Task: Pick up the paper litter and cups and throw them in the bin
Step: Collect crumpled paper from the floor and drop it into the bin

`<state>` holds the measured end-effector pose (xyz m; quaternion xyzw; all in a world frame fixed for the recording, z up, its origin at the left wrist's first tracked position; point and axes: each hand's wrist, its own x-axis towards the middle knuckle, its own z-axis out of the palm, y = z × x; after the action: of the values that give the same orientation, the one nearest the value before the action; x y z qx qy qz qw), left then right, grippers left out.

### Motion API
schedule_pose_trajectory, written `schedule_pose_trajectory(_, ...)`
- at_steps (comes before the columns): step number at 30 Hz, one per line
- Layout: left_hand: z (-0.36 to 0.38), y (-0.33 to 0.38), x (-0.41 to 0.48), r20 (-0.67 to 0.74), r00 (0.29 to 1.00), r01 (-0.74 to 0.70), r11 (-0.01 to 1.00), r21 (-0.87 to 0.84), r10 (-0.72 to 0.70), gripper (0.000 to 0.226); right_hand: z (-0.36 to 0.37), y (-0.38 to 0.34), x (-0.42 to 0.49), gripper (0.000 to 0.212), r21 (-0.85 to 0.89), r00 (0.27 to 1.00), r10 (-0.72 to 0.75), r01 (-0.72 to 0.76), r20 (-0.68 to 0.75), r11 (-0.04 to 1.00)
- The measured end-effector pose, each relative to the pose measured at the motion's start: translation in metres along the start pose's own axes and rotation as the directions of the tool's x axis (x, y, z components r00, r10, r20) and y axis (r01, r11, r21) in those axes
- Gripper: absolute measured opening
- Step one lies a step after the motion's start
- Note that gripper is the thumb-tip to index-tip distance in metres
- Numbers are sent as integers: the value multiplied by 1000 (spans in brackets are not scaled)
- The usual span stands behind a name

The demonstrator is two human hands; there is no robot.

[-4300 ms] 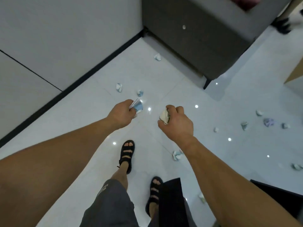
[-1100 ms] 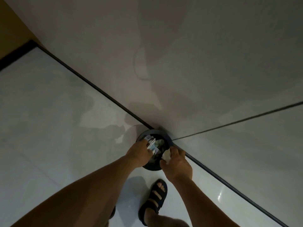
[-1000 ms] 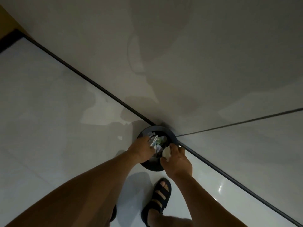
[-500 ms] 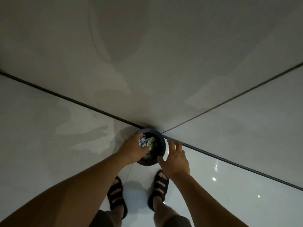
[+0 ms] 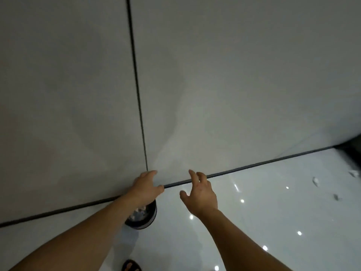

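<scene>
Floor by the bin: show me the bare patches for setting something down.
Bare tile lies between the bin and the paper scraps, below the black skirting; also left of the bin. The scraps crowd the far right.

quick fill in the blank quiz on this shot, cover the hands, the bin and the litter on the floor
1. The left hand and the right hand are both open and hold ____.
2. The bin shows partly from under the ____ arm.
3. The crumpled paper lies ____ the bin.
4. The loose scraps on the floor lie on the person's ____ side.
Missing words: nothing; left; inside; right.
</scene>
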<state>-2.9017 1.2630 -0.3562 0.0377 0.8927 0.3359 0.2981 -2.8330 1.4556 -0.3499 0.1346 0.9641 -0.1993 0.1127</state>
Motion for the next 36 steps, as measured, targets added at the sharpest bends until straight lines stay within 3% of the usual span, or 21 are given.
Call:
schedule_pose_trajectory(7, 106, 171, -4, 162, 962, -242, 959, 150, 218, 75, -85, 160, -55, 77, 84, 962, 222, -211, -161, 974)
schedule_pose_trajectory(13, 223, 307, -11, 331, 878, -429, 877, 217, 347, 72, -144, 317, -118, 77, 185, 848, 474, -439, -238, 879)
schedule_pose_trajectory(21, 332, 419, 1, 526, 760, -585, 753, 300, 381, 73, -170, 436, -159, 76, 301, 697, 679, -612, -230, 731)
schedule_pose_trajectory(33, 473, 628, 76, 745, 484, -812, 553, 187, 459, 73, -252, 599, -140, 76, 387, 422, 884, -795, -201, 467)
schedule_pose_trajectory(36, 499, 671, 95, 760, 474, -824, 528, 205, 445, 72, -265, 631, -125, 76, 400, 398, 905, -812, -152, 424)
